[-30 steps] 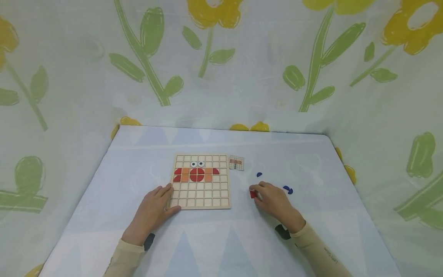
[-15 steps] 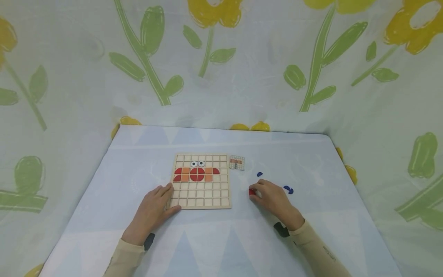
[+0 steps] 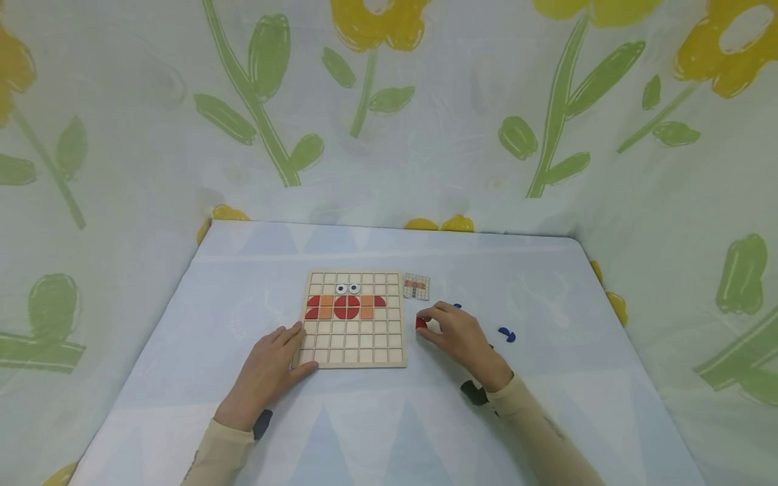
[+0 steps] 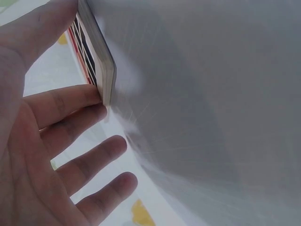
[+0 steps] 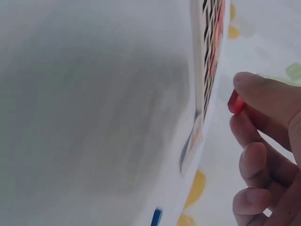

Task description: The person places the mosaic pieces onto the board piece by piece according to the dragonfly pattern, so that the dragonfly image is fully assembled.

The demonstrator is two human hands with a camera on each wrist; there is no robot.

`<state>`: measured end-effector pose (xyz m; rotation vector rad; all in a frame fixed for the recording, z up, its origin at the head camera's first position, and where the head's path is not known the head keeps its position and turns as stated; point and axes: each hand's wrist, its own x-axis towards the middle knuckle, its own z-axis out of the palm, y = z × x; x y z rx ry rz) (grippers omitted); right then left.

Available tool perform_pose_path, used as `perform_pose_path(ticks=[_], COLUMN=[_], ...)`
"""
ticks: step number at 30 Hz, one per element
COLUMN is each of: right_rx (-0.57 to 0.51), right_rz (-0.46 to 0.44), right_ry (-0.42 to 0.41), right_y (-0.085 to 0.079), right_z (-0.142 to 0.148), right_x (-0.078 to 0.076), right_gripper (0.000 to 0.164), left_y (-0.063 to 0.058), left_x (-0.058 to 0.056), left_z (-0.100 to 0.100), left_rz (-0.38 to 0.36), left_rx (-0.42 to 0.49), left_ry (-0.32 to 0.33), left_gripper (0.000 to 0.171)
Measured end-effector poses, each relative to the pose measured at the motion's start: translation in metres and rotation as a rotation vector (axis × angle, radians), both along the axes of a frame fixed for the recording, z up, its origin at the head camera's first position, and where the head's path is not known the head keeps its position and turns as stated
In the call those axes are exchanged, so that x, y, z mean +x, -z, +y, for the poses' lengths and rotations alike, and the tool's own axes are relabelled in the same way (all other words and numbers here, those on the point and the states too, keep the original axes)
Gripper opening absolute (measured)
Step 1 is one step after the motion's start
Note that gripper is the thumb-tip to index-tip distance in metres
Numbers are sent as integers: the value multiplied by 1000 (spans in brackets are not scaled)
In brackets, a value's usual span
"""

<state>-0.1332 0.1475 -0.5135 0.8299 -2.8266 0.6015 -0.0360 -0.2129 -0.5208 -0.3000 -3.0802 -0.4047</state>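
Observation:
A wooden grid board [image 3: 358,343] lies on the table, with red, orange and eye-patterned pieces set in its upper rows. My left hand [image 3: 267,370] rests at its lower left corner, thumb by the near edge, fingers along the left side. In the left wrist view the fingers of that hand [image 4: 51,113] are fairly straight and touch the board edge [image 4: 107,77]. Just right of the board, my right hand [image 3: 458,337] pinches a small red tile [image 3: 421,323] between thumb and fingers. The right wrist view shows this red tile [image 5: 235,102] held off the table, partly covered by the fingertips.
A small pattern card [image 3: 417,286] lies against the board's upper right side. Blue rounded pieces [image 3: 506,334] lie right of my right hand, and another blue piece [image 3: 457,306] shows just beyond it. Flower-printed cloth [image 3: 389,175] walls the table's back and sides.
My right hand has moved left and slightly away from me, bringing the red tile closer to the board. The left hand and the board have stayed put.

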Motion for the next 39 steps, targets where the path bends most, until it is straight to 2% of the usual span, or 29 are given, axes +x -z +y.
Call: perform_pose_path(ticks=[6,14,25,33,39], right_rx=[-28,-4,89,141,152], right_rz=[-11,-19,-99,-200,-226], right_ry=[-49,-88,-127,-100,-86], right_y=[-4,-7,-2,1,0], right_z=[-21,-48,-75,-85,-87], right_x=[-9,-21,-37,-44,-44], right_gripper=[28,29,25,25,28], left_y=[-1,0,2,1,0], left_x=[0,0,1,1,0], left_z=[1,1,0,-1,0], left_rz=[-5,-15,-10,-23,-5], left_rx=[5,6,11,12,17], left_ry=[-2,-1,-4,-11,-4], left_gripper=[80,80,81,82,81])
